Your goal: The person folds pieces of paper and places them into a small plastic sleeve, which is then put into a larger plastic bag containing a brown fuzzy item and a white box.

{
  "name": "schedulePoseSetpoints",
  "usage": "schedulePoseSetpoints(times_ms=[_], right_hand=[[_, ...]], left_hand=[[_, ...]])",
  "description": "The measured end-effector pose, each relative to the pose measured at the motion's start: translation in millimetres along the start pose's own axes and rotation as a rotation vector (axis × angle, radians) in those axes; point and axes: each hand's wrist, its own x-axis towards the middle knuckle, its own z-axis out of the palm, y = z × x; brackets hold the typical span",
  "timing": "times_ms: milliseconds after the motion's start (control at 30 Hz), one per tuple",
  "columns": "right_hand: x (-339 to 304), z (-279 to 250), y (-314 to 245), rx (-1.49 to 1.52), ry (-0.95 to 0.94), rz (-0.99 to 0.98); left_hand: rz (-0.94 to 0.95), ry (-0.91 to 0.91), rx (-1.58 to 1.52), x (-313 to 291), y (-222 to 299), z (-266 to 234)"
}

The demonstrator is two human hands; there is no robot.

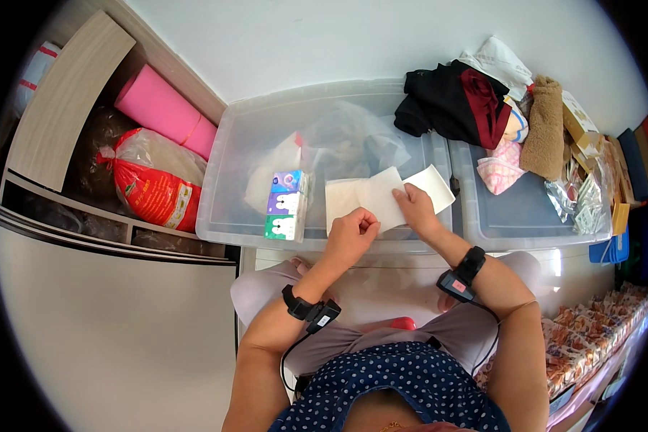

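Observation:
A thin white tissue (379, 196), partly unfolded with a crease down it, lies over the lid of a clear storage bin (255, 119). My right hand (416, 210) grips its right part, with the thumb on top. At the tissue's lower edge, my left hand (351, 234) is closed with its fingers curled; what they pinch, if anything, is hidden. A shallow white box or tray (432, 184) sits just beyond my right hand. To the left on the lid stands a wrapped stack of pocket tissue packs (284, 205) in blue, purple and green.
A second clear bin (486, 216) adjoins on the right, bearing black and dark red clothing (453, 104), a brown towel (543, 129) and clear packets. Left, an open cabinet holds a pink roll (165, 111) and a red bag (158, 183). A white wall (324, 43) rises behind.

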Motion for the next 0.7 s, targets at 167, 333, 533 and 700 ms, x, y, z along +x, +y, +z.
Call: schedulePoseSetpoints(times_ms=[167, 333, 533, 700], right_hand=[[-1, 7, -6, 0.039, 0.097, -0.017], [-2, 15, 1, 0.020, 0.030, -0.030], [-1, 5, -17, 0.059, -0.156, 0.038], [-3, -19, -36, -0.008, -0.434, 0.109]], left_hand=[[-0.039, 0.001, -0.112, 1, -3, 1], [-0.050, -0.020, -0.193, 3, -3, 0], [-0.070, -0.001, -0.184, 1, -4, -4], [-0.033, -0.012, -0.153, 0, -2, -3]])
